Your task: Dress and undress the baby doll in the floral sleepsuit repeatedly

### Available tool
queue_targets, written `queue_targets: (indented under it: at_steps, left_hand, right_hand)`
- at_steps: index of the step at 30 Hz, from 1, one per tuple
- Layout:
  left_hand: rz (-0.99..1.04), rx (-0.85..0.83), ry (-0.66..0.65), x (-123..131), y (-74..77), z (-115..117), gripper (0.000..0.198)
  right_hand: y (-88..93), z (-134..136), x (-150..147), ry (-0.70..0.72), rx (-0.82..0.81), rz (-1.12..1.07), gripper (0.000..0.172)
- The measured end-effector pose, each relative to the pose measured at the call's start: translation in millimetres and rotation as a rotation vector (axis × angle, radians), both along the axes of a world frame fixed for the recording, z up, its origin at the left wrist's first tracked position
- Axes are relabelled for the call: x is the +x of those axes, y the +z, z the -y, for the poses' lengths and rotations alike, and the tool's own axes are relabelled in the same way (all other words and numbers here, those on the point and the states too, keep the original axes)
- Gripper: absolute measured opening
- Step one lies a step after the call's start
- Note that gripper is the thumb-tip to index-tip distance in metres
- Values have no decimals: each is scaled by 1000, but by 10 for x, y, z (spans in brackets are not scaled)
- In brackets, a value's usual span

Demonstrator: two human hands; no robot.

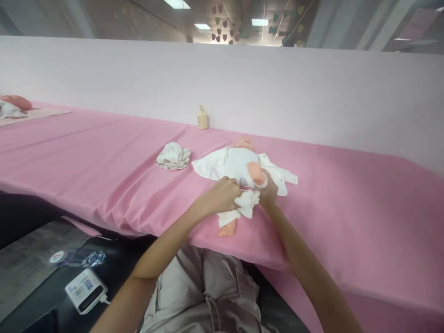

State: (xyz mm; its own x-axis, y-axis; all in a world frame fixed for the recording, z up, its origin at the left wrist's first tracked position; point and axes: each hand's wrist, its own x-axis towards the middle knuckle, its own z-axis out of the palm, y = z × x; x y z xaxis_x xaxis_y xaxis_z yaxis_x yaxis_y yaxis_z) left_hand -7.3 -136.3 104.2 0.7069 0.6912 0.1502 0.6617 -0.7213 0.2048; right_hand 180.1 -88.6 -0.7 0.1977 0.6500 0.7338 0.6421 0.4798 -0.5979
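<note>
A baby doll (257, 174) lies on its back on the pink-covered table, its head toward the wall. White baby clothes (239, 162) cover its body and spread out on both sides. My left hand (225, 194) is closed around bunched white cloth (248, 202) above one leg of the doll. Below that cloth, the doll's bare foot (227, 229) pokes out toward me. On the other side, my right hand (269, 190) closes on a white cuff beside the doll's bent, partly bare limb. Its fingertips are partly hidden behind the cloth.
A folded pale cloth (174, 156) lies left of the doll. A cream bottle (202, 118) stands against the white wall (222, 83). Another doll (16, 101) lies at the far left. On a black seat below are a plastic bottle (78, 258) and a white device (86, 290).
</note>
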Motion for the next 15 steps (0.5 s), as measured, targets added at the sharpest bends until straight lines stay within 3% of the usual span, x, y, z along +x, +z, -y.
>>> queue_targets:
  at_steps: [2,5,7,10,15]
  left_hand:
    - [-142,271,-109,18,118,150,12]
    - [-176,396,-134,-49,294,156,21]
    - [-131,321,-148,-122,415,63,18]
    - [-74,62,-252,-189,567,-98,11]
    - [-5,-283,-321,-117,641,-221,9]
  right_hand:
    - [8,-12,28,21,31,162,47]
    - [-49,-52,78,41,92,272,46]
    - [-109,-84,104,59,103,323,44]
    - [-171,-122,126,85,107,390,40]
    - [-144,-120,124,85,146,462,37]
